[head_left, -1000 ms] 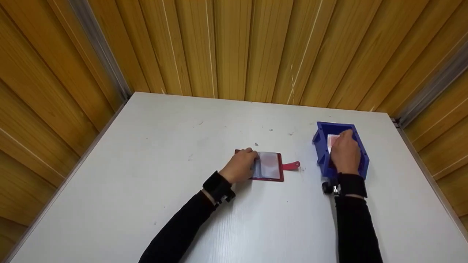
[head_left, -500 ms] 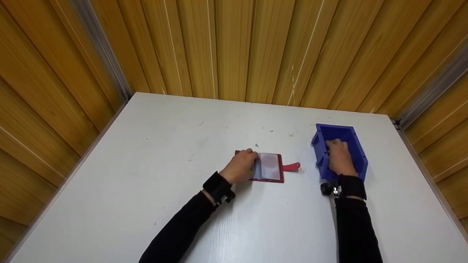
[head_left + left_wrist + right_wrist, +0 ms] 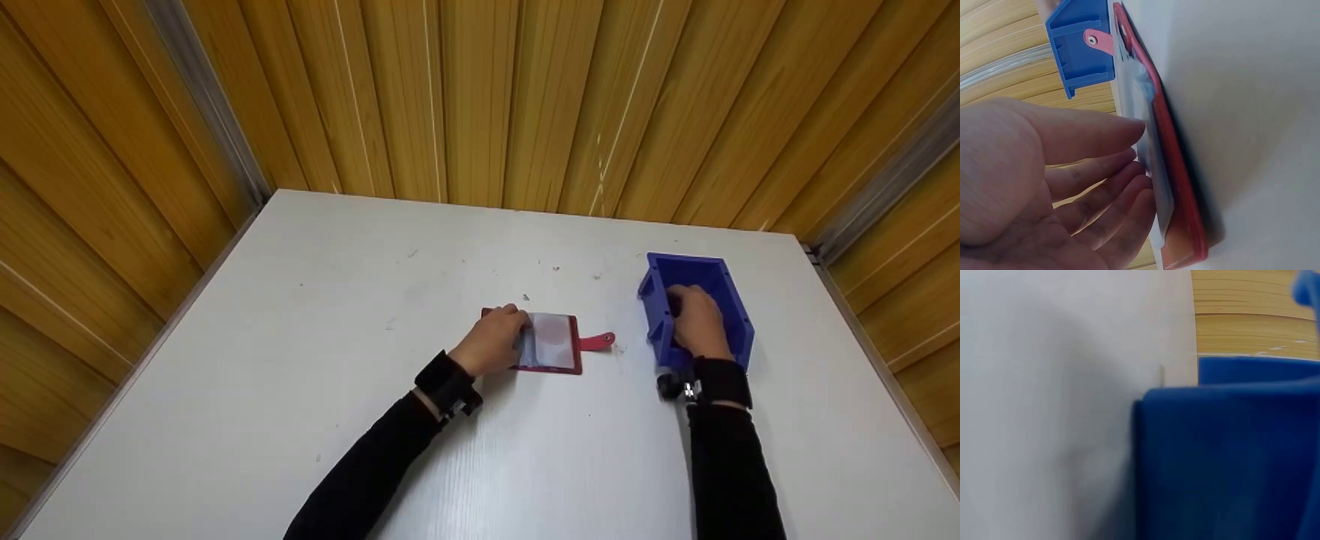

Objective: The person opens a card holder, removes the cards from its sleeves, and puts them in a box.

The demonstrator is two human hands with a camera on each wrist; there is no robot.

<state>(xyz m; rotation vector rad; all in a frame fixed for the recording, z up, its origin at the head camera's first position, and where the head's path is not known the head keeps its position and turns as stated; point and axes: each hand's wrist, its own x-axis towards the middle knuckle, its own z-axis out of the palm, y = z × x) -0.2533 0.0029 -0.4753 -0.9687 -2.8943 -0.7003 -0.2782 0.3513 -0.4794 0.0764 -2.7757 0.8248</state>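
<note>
A red card holder point(image 3: 576, 352) lies spread open on the white table, its clear plastic sleeves point(image 3: 553, 337) facing up. My left hand point(image 3: 491, 341) rests on its left part, thumb and fingertips against the sleeves, as the left wrist view shows from the side. A pinkish-red snap strap point(image 3: 598, 342) sticks out to the right. Further right, my right hand point(image 3: 697, 322) reaches down into a blue plastic bin point(image 3: 658, 319) with its fingers bent. Those fingertips are hidden, and I cannot tell what they hold. The right wrist view shows only the blue bin wall point(image 3: 1213, 461) and table.
The white table point(image 3: 300, 360) runs back to a wood-patterned wall point(image 3: 480, 105). Similar panels stand at left and right. Small specks and scuffs mark the tabletop behind the card holder. A black wrist camera point(image 3: 670, 386) sits close to the bin's near end.
My right hand has sunk deeper into the bin and shifted slightly left. A pinkish-white card seen at its fingers one second ago no longer shows. The left hand and card holder have stayed put.
</note>
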